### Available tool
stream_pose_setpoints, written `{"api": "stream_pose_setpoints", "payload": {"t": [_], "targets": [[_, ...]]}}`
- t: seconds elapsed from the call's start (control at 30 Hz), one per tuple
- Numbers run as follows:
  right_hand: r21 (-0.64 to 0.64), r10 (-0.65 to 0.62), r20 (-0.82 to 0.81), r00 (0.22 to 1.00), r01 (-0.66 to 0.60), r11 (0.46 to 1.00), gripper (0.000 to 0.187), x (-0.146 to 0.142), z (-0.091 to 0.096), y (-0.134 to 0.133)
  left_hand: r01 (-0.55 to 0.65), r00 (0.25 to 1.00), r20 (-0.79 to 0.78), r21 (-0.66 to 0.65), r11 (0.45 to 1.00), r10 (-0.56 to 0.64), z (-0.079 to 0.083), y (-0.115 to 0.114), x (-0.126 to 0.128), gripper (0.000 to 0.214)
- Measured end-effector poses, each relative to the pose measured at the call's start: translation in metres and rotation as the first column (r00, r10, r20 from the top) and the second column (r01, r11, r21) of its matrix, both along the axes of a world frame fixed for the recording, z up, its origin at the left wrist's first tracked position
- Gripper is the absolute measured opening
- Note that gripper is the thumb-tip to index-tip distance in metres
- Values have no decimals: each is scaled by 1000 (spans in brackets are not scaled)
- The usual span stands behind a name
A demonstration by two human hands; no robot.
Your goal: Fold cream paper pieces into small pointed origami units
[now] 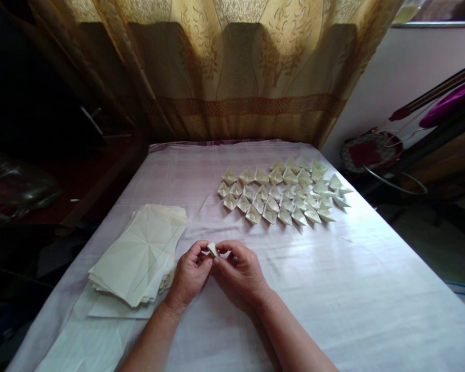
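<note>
A small folded piece of paper (213, 250), pale and compact, is held up between my two hands just above the cloth. My left hand (191, 271) pinches its left side between thumb and fingers. From the right, my right hand (242, 271) grips the same piece with thumb and forefinger. Several rows of small folded paper boats (271, 214) stand beyond my hands to the right. To the left of my left hand lies a stack of creased paper sheets (139, 253), the top one marked with fold lines radiating from its middle.
A pale checked cloth (333, 310) covers the table. Thin translucent sheets (85, 336) lie at the front left. A patterned curtain (236, 62) hangs behind the far edge. Dark furniture (112, 160) stands at the left, and a bag (372, 150) sits beyond the right edge.
</note>
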State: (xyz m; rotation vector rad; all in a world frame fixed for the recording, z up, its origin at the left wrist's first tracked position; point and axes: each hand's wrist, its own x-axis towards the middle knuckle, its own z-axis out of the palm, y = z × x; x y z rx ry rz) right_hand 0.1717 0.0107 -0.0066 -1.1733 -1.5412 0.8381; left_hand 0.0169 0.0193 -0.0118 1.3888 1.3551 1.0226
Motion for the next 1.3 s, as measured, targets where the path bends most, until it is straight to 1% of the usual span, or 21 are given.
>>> {"api": "stream_pose_setpoints", "payload": {"t": [0.13, 0.23, 0.33, 0.5, 0.57, 0.67, 0.77, 0.87, 0.93, 1.1, 1.3], "targets": [[-39, 20, -17, 1000, -21, 999, 15, 0, 2, 1, 41, 999, 18, -6, 999, -41, 2, 0, -1, 24], [-84, 24, -74, 997, -30, 996, 16, 0, 4, 1, 48, 998, 42, -24, 999, -47, 4, 0, -1, 24], [-149, 20, -184, 983, -48, 988, 20, -2, 3, 0, 60, 995, 77, -54, 997, -56, 7, 1, 0, 24], [-248, 83, -375, 924, -186, 951, 35, -3, -5, 2, 120, 980, 169, -112, 986, -100, 14, 2, -1, 21], [-267, 107, -433, 895, -240, 933, 41, -2, -7, 3, 175, 960, 249, -182, 968, -127, 18, 2, -3, 19], [-294, 136, -535, 834, -335, 895, 45, -1, -5, 4, 270, 915, 374, -284, 920, -153, 23, 2, -6, 24], [-320, 138, -609, 781, -402, 858, 47, 0, 0, 5, 306, 898, 413, -337, 891, -152, 24, 2, -9, 34], [-340, 122, -640, 759, -422, 840, 48, 2, 5, 5, 322, 884, 446, -370, 872, -137, 23, 3, -10, 44], [-348, 107, -652, 751, -422, 837, 49, 3, 7, 5, 330, 875, 469, -390, 860, -123, 23, 4, -10, 47], [-357, 86, -659, 747, -411, 839, 50, 5, 6, 5, 331, 865, 494, -440, 835, -82, 25, 5, -8, 46], [-351, 96, -674, 733, -431, 831, 51, 6, 7, 5, 377, 832, 553, -496, 782, -51, 27, 7, -9, 46]]}}
